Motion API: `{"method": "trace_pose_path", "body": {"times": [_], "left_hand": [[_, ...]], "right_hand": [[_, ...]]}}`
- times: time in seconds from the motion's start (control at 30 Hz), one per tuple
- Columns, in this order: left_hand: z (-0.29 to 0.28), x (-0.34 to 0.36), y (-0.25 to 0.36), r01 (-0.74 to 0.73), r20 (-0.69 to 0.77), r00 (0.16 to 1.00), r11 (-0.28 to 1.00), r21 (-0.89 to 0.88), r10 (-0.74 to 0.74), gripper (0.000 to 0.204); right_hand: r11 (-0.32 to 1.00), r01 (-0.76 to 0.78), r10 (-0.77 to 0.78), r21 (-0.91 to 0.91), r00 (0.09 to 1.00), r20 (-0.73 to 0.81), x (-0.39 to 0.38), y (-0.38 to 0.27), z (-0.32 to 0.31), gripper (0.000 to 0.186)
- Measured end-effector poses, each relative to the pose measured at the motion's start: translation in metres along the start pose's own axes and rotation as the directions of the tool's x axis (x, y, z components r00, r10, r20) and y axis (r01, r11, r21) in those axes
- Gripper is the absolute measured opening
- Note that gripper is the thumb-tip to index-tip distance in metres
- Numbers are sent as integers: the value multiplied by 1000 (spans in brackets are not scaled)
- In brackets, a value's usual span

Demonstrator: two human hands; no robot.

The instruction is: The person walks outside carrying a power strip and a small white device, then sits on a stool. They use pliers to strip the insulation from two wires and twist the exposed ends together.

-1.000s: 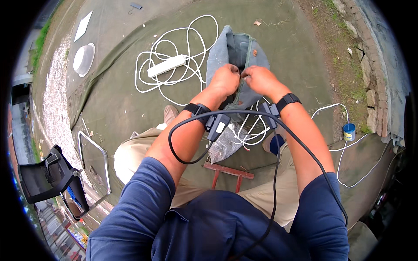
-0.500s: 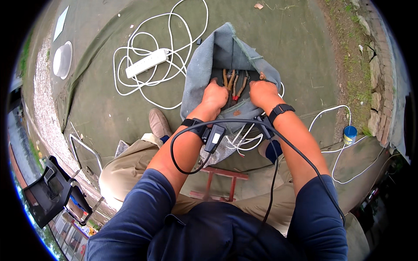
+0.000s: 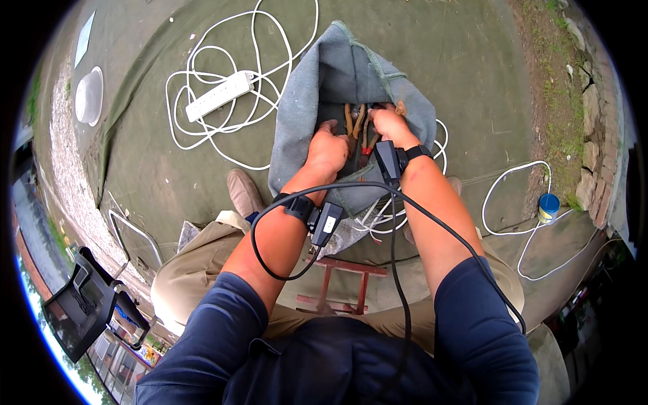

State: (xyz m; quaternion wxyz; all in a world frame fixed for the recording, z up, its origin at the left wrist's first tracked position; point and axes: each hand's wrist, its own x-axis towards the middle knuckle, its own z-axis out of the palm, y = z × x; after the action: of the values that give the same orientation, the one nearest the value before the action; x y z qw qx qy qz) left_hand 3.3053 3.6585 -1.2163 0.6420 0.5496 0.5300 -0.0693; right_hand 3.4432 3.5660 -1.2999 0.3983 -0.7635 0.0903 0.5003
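A grey-blue fabric bag (image 3: 293,108) lies open in front of me, with several hand tools (image 3: 350,123) inside, some with worn tan handles and one with red on its handle. My left hand (image 3: 327,148) is closed on the bag's left side, beside the tools. My right hand (image 3: 391,123) reaches into the right of the opening, fingers bent beside the tool handles; what they hold is too hidden to name. Black devices (image 3: 324,223) are strapped to both wrists, with a black cable arching between my arms.
A white power strip (image 3: 218,96) lies in tangled white cord at left, near a translucent basin (image 3: 90,96). A blue can (image 3: 549,208) stands at right, a red frame (image 3: 362,289) lies between my legs, a black chair (image 3: 77,304) is at lower left. Stones (image 3: 587,148) edge the right.
The bag has opened wider, showing the tools. My hands moved apart to its sides; since half a second ago my right hand has moved inward and up, toward the tools.
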Motion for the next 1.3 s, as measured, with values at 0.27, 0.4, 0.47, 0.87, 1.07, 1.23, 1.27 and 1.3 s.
{"method": "trace_pose_path", "body": {"times": [0.27,0.4,0.47,0.87,1.07,1.23,1.27,1.3], "left_hand": [[2,11,-16,-27,20,999,1000,-2,27,58],[3,9,-14,-39,20,999,997,72,38,55],[2,7,-11,-30,4,1000,998,56,30,54],[-15,-41,37,4,38,999,1000,14,-5,41],[-60,-98,85,-188,246,947,976,-106,209,40],[-99,-163,117,-658,297,610,259,707,735,64],[-106,-183,119,-721,339,511,180,669,790,66],[-109,-201,123,-780,382,403,94,619,832,68]], "right_hand": [[993,-106,99,49,987,127,-13,-17,-1,40],[980,-166,157,106,983,94,-9,-11,5,44],[980,-128,112,154,988,109,-9,-11,5,45],[937,-180,82,300,947,310,-82,-32,1,27],[906,-99,-146,412,840,522,-135,-70,-13,24],[900,149,-357,411,792,496,-243,-108,-37,14],[886,204,-408,417,769,491,-268,-110,-36,13],[876,218,-430,429,757,493,-287,-111,-37,13]]}}
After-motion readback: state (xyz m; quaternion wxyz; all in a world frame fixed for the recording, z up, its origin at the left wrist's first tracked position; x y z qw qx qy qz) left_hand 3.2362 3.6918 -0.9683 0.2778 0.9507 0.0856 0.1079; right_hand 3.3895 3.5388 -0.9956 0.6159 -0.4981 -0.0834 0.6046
